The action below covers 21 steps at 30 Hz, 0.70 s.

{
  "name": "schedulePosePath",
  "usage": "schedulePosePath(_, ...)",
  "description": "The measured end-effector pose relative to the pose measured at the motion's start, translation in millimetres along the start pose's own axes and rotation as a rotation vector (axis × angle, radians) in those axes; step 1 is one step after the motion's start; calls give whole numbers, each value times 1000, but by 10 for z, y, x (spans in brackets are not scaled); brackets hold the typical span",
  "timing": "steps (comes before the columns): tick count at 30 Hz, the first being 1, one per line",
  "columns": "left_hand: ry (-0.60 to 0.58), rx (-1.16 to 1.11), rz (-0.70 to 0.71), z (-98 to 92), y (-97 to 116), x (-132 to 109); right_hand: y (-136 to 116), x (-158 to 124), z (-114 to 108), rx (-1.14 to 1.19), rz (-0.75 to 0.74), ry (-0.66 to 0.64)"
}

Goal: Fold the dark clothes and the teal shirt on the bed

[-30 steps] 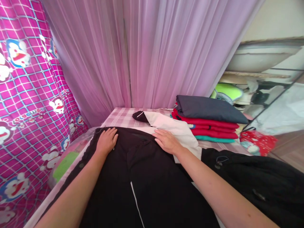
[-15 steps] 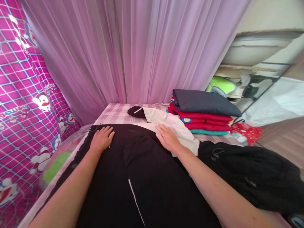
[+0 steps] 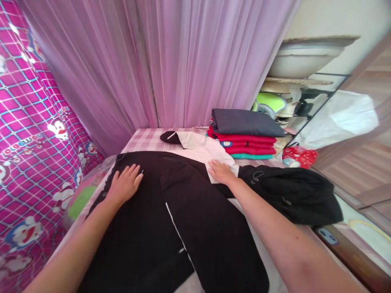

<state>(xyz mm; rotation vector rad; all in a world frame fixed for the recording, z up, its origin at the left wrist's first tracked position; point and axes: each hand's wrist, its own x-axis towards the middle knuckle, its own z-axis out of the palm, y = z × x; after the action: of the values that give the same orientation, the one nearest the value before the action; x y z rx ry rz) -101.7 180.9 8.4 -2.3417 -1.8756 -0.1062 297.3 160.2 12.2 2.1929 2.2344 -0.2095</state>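
Black cloth fills the head view: a pair of trousers (image 3: pixel 171 211) with a thin white side stripe is spread flat on the checked surface (image 3: pixel 146 141), waist end away from the wearer and legs running back toward the camera. The left hand (image 3: pixel 124 185) is laid palm-down on the left half near the waist, fingers loose and fanned, gripping nothing. The right hand (image 3: pixel 221 171) is pressed flat where the trousers meet a white garment (image 3: pixel 200 147), its fingers likewise released and extended. Both palms appear placed to keep the cloth flat and steady — a judgement from posture only.

A stack of folded clothes (image 3: pixel 244 136) — dark grey over red and teal — is set at the far right, clear of the spread trousers, presumably to leave them room. A crumpled black jacket (image 3: pixel 293 194) is left beside the right forearm. A lilac curtain (image 3: pixel 183 61) is hung behind, and a pink cartoon-print cloth (image 3: pixel 30 122) to the left.

Against the frame one second earlier, the left hand is found lower on the trousers. The right hand has shifted to the white garment's near edge. The view has swung right, so the whole jacket is now shown.
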Motion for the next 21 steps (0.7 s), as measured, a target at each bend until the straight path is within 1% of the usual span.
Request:
schedulePosePath(1, 11, 2, 8, -9, 9, -226, -82, -83, -65, 26, 14, 0)
schedulePosePath(3, 18, 12, 18, -6, 32, -646, -268, -342, -136, 89, -6, 72)
schedulePosePath(5, -1, 26, 2, 12, 66, -953, -445, -691, -90, 136, -113, 170)
schedulePosePath(6, -21, 29, -16, 20, 88, -1050, -511, -874, -27, 141, -180, 187)
schedulePosePath(8, -73, 19, -51, 22, 134, -1136, -576, -1190, 134, 102, -280, 125)
schedulePosePath(9, -96, 9, -63, 14, 155, -1138, -573, -1305, 210, 72, -266, 97)
schedulePosePath(11, -121, -12, -73, -19, 183, -1103, -514, -1440, 309, 18, -174, 68)
schedulePosePath(13, -127, -28, -66, -65, 191, -1075, -428, -1486, 332, -16, -97, 53)
schedulePosePath(15, -131, -43, -57, -115, 194, -1093, -358, -1515, 315, -31, -81, 37)
schedulePosePath(16, -131, -50, -56, -137, 204, -1122, -335, -1538, 307, -35, -72, 42)
schedulePosePath(18, -117, -64, -55, -173, 256, -1215, -310, -1605, 307, -36, -24, 95)
schedulePosePath(21, -68, -103, -18, -194, 421, -1399, -309, -1718, 329, -28, 120, 210)
